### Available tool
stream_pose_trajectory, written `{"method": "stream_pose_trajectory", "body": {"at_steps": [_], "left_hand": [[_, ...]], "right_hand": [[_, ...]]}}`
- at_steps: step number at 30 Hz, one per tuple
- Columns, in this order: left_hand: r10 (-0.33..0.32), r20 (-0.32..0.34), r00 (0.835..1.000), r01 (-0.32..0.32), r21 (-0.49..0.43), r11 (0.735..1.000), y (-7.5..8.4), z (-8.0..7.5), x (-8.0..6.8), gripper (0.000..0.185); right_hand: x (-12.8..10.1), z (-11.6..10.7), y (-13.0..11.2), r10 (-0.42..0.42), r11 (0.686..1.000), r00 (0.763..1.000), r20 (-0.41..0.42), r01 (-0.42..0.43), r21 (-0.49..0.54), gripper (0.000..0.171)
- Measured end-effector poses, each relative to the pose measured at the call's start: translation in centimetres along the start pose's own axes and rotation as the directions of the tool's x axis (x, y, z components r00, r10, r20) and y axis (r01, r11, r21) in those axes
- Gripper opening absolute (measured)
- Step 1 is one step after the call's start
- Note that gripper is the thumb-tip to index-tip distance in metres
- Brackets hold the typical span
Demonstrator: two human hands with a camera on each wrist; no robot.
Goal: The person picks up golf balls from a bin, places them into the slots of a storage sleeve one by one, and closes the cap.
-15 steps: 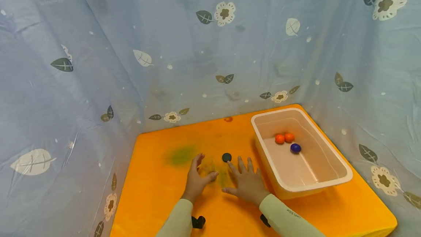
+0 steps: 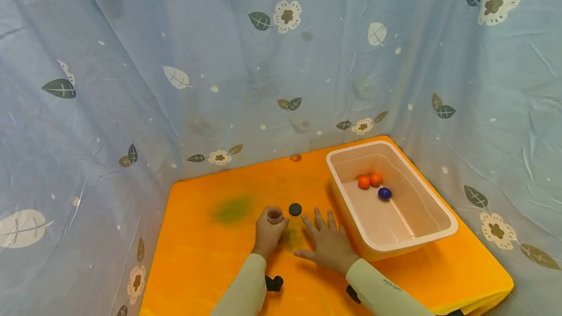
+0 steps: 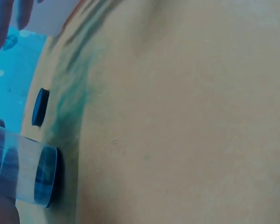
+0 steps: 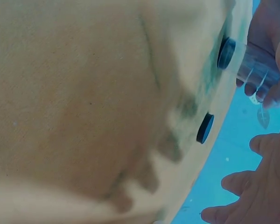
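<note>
My left hand [image 2: 267,238] curls round a clear, cylindrical container [image 2: 274,214] that stands upright on the orange table, its open mouth facing up. In the left wrist view, a dark layer fills the bottom of the container [image 3: 30,168]. Just to its right in the head view lies a small black disc [image 2: 295,209], flat on the table. My right hand [image 2: 331,247] hovers with fingers spread over the table, holding nothing. Its fingertips are close to the disc but apart from it, as the right wrist view of the disc [image 4: 205,128] shows.
A white plastic tub [image 2: 373,221] stands on the right of the table. Inside are two orange balls [image 2: 364,182] and a dark blue ball [image 2: 384,193]. Green stains [image 2: 232,210] mark the cloth. A blue patterned curtain [image 2: 246,62] hangs behind and at both sides.
My left hand, earlier with thumb and fingers apart around the clear container, now grips it. The right hand stays spread in nearly the same place. The head view has shifted slightly.
</note>
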State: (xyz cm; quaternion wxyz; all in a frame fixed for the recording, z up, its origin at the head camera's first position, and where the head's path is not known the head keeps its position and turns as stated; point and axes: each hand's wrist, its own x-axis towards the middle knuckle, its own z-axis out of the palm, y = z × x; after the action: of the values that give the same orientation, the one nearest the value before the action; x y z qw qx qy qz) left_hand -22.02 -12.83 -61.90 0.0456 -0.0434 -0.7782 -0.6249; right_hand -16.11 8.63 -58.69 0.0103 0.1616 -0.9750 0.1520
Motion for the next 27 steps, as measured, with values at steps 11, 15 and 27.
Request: {"method": "stream_pose_trajectory", "body": {"at_steps": [11,15,27], "left_hand": [[0.030,0.091,0.995,-0.043,0.146,0.988,1.1,-2.6,-0.2,0.021],[0.130,0.195,0.972,-0.183,0.286,0.941,2.0,-4.2,-0.8,0.020],[0.102,0.252,0.962,-0.152,0.189,0.970,5.6,-6.7,-5.6,0.028]], "right_hand": [[0.6,-1.1,-0.9,-0.060,0.998,0.998,-0.030,0.060,-0.001,0.110],[0.9,-1.7,-1.2,-0.064,0.998,0.997,-0.047,0.063,-0.012,0.114],[2.4,-3.4,-1.3,-0.050,0.982,0.988,-0.144,0.075,0.174,0.120]]}}
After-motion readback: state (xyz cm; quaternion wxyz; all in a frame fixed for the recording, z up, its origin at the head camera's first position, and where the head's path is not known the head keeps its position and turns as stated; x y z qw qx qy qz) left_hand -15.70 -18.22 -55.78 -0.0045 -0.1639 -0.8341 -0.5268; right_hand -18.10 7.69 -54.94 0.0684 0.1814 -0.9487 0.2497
